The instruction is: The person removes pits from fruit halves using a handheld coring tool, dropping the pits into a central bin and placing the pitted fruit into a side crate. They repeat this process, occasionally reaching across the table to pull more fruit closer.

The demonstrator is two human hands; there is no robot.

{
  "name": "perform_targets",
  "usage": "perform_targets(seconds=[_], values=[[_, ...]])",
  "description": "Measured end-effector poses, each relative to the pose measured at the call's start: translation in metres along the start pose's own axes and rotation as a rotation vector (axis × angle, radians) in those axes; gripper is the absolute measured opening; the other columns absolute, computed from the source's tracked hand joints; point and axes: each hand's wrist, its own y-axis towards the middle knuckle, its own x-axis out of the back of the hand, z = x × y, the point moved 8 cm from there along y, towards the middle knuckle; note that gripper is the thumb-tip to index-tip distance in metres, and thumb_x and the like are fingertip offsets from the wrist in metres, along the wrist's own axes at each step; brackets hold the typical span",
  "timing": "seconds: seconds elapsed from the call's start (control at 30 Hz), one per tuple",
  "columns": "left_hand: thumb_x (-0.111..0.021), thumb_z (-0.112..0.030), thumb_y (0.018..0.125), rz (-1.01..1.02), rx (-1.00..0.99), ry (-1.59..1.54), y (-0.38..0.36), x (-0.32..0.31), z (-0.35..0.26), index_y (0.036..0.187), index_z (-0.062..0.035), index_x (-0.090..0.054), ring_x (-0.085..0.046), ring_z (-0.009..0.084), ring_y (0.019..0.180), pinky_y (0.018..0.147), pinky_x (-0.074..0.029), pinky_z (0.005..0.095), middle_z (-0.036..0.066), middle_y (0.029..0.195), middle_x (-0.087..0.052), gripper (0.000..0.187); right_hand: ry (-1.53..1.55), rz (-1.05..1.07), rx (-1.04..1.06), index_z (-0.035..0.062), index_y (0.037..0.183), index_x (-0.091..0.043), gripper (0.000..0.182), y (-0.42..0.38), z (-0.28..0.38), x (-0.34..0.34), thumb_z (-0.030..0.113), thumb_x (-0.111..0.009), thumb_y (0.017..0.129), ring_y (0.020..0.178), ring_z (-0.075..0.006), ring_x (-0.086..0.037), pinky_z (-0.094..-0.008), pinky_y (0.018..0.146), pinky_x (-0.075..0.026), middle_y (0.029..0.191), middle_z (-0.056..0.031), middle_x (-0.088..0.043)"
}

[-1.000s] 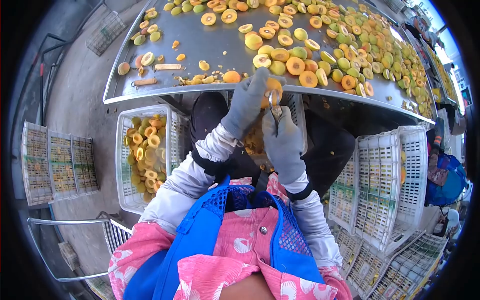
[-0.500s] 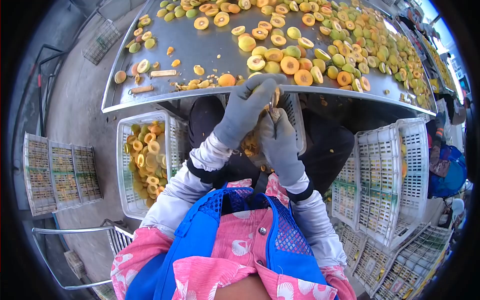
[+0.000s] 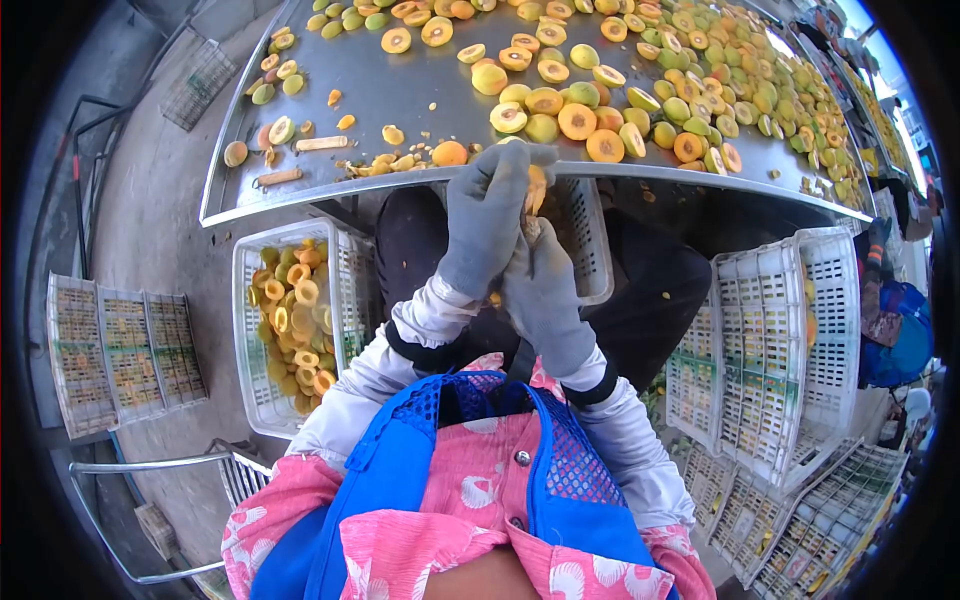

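Note:
Both hands wear grey gloves and meet just in front of the metal table's near edge. My left hand [image 3: 482, 215] is closed round an orange-yellow fruit piece [image 3: 535, 190], which shows at its right side. Just below and right of it, my right hand [image 3: 545, 285] is closed on a small tool, of which only a brownish part shows against the fruit. Halved and whole fruits [image 3: 577, 121] lie on the metal table [image 3: 400, 90] beyond my hands. Fruit scraps [image 3: 395, 164] lie along its near edge.
A white crate of hollowed fruit halves [image 3: 290, 418] stands at the left, another crate [image 3: 600, 265] between the knees. Stacked crates [image 3: 735, 350] stand at the right. Two wooden-handled tools [image 3: 322, 144] lie on the table's left part. A person in blue [image 3: 900, 330] is at far right.
Both hands have shifted slightly, with the right hand lower and nearer the left. More of the orange fruit piece shows, and the metal part of the tool is no longer visible.

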Motion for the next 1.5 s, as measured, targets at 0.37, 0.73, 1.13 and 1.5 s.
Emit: perform_targets(seconds=[0.37, 0.73, 1.13, 1.5], values=[[-0.049, -0.032, 0.101, 0.102, 0.085, 0.176, 0.008, 0.001, 0.017, 0.091, 0.0023, -0.069, -0.061, 0.0108, 0.072, 0.064, -0.048, 0.0234, 0.009, 0.083, -0.068, 0.04, 0.671, 0.57, -0.914, 0.0128, 0.087, -0.045, 0.041, -0.03, 0.015, -0.011, 0.051, -0.039, 0.101, 0.041, -0.0036, -0.026, -0.0213, 0.036, -0.022, 0.057, 0.0065, -0.031], [-0.041, -0.047, 0.1, -0.033, 0.409, -0.216, -0.012, 0.056, 0.064, 0.105, -0.0014, -0.062, -0.056, 0.0117, 0.064, 0.054, -0.046, 0.0227, 0.007, 0.083, -0.064, 0.05, 1.156, 0.817, -0.905, 0.0145, 0.089, -0.048, 0.043, -0.038, -0.005, -0.061, 0.054, -0.037, 0.1, 0.039, -0.0025, -0.02, -0.0192, 0.033, -0.017, 0.057, 0.0089, -0.028], [-0.069, -0.013, 0.084, -0.554, -0.341, 1.397, 0.006, 0.221, -0.051, 0.115, -0.0032, -0.066, -0.061, 0.0236, 0.103, 0.089, -0.049, 0.0337, 0.016, 0.114, -0.064, 0.032, 0.854, 0.481, -0.959, 0.0146, 0.087, -0.045, 0.041, 0.002, -0.074, -0.042, 0.053, -0.039, 0.101, 0.042, -0.0033, -0.023, -0.0207, 0.037, -0.02, 0.059, 0.0082, -0.027], [-0.074, -0.028, 0.077, 0.606, -0.05, 1.56, 0.178, 0.025, 0.123, 0.127, -0.0079, -0.051, -0.057, 0.0366, 0.112, 0.09, -0.049, 0.0418, 0.017, 0.129, -0.055, 0.059, 0.683, 0.003, -0.958, 0.0133, 0.084, -0.05, 0.033, -0.012, -0.115, 0.047, 0.042, -0.045, 0.101, 0.04, -0.008, -0.037, -0.026, 0.037, -0.034, 0.057, 0.0021, -0.042]])
